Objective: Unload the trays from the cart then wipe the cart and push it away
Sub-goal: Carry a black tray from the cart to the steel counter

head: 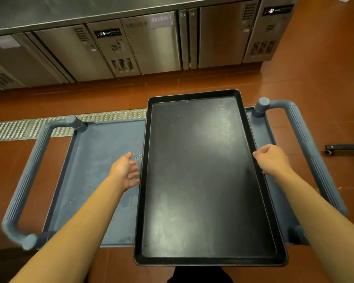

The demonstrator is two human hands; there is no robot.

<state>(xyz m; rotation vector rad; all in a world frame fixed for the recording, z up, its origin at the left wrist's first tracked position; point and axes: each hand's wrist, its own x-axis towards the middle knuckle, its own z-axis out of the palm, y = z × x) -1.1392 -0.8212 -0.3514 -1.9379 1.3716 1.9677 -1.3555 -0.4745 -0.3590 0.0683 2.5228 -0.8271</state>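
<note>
— While the black tray (208, 176) lies across the blue cart (102, 170), which step is this?
— Unloading, I'd judge. The right hand (271, 159) grips its right rim; the left hand (124, 172), fingers spread and empty, sits beside the left rim.
— Next?
— Left hand takes that rim, then lift level.

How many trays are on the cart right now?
1. A black tray lies across the blue cart, right of centre; the right hand grips its right edge. More may be stacked under it, hidden.
</note>
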